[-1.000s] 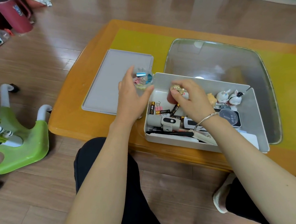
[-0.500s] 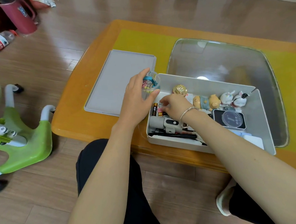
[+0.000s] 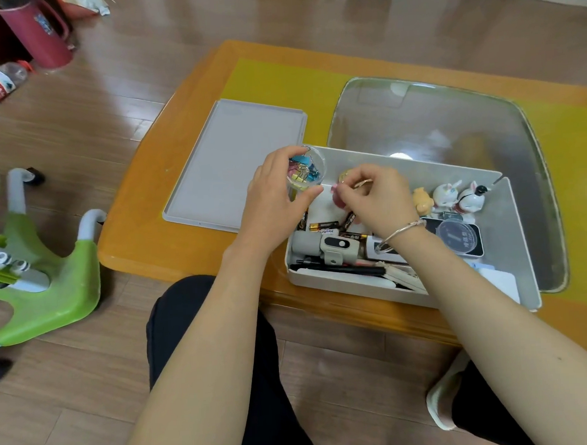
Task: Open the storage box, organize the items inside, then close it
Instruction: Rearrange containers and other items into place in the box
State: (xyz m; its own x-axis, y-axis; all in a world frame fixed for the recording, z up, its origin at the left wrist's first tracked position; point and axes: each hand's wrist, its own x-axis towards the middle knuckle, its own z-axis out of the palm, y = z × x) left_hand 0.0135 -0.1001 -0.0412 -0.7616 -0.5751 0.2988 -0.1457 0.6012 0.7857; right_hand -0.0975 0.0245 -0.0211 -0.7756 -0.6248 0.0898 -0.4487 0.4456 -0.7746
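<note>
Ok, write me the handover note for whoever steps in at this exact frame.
Left hand grips the clear cup of binder clips over the storage box's left end.
Right hand pinches a small pink clip beside the cup's rim.
Lid lies off on the table, left of the box.
Done: box opened.
Left: drop the clip in, tidy the loose batteries, refit the lid.

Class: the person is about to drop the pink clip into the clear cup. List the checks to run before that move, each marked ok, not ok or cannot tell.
1. Left hand grips clear cup: ok.
2. Cup mouth open, unobstructed: ok.
3. Right hand pinches pink clip: ok.
4. Clip above cup mouth: not ok, beside it.
5. Room left in cup: cannot tell.
6. Lid off storage box: ok.
</note>
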